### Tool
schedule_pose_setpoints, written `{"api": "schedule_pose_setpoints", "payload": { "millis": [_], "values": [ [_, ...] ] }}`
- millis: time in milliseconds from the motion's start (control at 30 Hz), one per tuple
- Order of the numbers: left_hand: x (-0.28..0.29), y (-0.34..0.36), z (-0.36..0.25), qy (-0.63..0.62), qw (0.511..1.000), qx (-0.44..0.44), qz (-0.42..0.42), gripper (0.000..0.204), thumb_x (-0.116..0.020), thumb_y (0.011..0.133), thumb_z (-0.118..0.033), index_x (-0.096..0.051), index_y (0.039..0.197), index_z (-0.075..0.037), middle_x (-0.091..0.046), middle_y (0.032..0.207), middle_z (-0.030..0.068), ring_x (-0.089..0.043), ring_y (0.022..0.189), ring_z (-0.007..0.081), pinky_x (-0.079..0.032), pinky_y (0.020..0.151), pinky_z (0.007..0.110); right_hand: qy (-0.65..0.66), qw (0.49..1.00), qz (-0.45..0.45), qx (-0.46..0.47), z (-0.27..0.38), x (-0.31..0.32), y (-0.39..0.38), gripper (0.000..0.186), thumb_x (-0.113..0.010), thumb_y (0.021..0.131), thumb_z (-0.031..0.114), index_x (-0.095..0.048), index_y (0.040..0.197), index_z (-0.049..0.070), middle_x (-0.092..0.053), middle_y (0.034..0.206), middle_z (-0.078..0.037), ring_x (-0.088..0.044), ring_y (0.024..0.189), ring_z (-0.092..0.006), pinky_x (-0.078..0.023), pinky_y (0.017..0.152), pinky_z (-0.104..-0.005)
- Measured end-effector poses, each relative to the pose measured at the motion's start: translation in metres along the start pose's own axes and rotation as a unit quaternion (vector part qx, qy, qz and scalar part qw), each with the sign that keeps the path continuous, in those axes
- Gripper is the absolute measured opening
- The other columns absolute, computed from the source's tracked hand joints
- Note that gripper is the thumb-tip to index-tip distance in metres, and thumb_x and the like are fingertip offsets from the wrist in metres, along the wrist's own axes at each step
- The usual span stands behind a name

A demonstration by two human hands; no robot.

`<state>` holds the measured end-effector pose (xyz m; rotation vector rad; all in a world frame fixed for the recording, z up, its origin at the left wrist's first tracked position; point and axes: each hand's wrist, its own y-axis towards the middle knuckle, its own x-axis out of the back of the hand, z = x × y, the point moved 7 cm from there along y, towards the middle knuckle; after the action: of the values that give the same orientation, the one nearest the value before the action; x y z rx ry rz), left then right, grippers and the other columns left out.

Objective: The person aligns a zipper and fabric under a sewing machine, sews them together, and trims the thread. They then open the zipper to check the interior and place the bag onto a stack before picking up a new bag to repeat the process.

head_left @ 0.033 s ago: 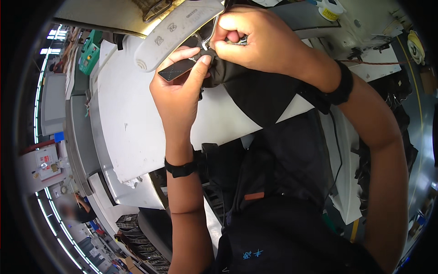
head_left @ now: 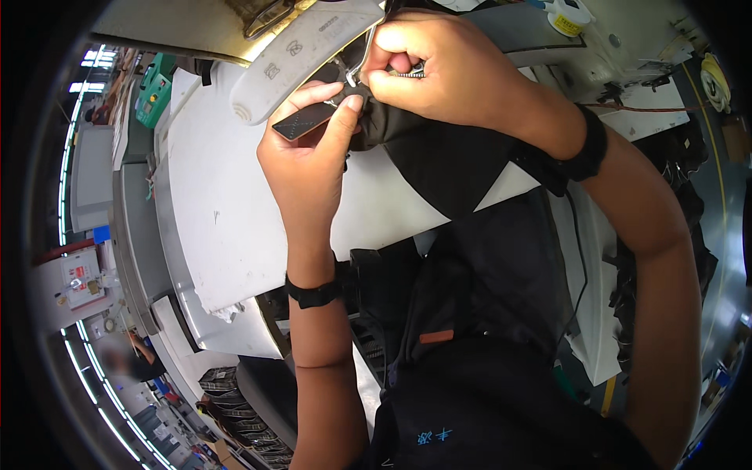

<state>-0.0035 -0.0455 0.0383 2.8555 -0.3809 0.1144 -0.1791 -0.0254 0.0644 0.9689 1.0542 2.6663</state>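
Under the pale arm of a sewing machine [head_left: 301,59], both my hands work close together at the needle area. My left hand [head_left: 301,160] is closed, its thumb and forefinger pinching dark fabric [head_left: 376,125] beside the metal presser parts [head_left: 352,78]. A dark, flat rectangular piece [head_left: 301,124] with dashed lines and a brown edge lies across that hand's fingers. My right hand [head_left: 427,70] is closed around a slim, ridged metal piece [head_left: 411,74], whose kind I cannot make out. More of the dark fabric [head_left: 458,168] hangs beneath the right wrist, over the table's near edge. The fingertips partly hide the needle.
The white worktable [head_left: 227,211] extends left and toward me. A white bottle [head_left: 567,16] with a yellow label stands at the back right. At the left is a green case [head_left: 155,90]. A dark cable [head_left: 580,258] hangs at the right; another person [head_left: 129,356] is far left.
My left wrist and its black band have shifted very slightly toward me. Both hands keep their grip, and the fabric lies almost the same.
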Motion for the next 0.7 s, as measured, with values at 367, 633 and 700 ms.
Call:
{"api": "schedule_pose_setpoints", "payload": {
  "millis": [367, 633, 700],
  "values": [
    [-0.008, -0.004, -0.003, -0.123, 0.987, 0.087, -0.052, 0.021, -0.075, 0.092, -0.003, -0.067, 0.109, 0.007, -0.072, 0.091, 0.0104, -0.072, 0.076, 0.0157, -0.058, 0.076, 0.026, 0.04, 0.993, -0.025, 0.109, 0.014, 0.006, 0.003, 0.01, -0.068, 0.085, 0.012, -0.066, 0.082, 0.003, -0.068, 0.082, -0.013, -0.066, 0.079, -0.0338, -0.053, 0.076, -0.0425],
    [-0.011, -0.002, 0.001, -0.126, 0.986, 0.102, -0.041, 0.029, -0.074, 0.093, -0.003, -0.06, 0.116, 0.008, -0.071, 0.097, 0.0121, -0.071, 0.081, 0.0174, -0.06, 0.077, 0.028, 0.039, 0.996, -0.031, 0.079, 0.012, 0.006, 0.001, 0.014, -0.069, 0.086, 0.016, -0.064, 0.081, 0.003, -0.066, 0.081, -0.014, -0.065, 0.079, -0.036, -0.053, 0.075, -0.0434],
    [-0.012, -0.002, 0.0, -0.123, 0.986, 0.103, -0.038, 0.031, -0.074, 0.092, -0.002, -0.059, 0.117, 0.008, -0.07, 0.096, 0.0121, -0.071, 0.081, 0.0173, -0.06, 0.077, 0.027, 0.033, 0.996, -0.03, 0.08, 0.014, 0.006, 0.002, 0.014, -0.069, 0.086, 0.016, -0.064, 0.081, 0.003, -0.066, 0.081, -0.014, -0.065, 0.079, -0.036, -0.052, 0.074, -0.0434]
  ]
}}
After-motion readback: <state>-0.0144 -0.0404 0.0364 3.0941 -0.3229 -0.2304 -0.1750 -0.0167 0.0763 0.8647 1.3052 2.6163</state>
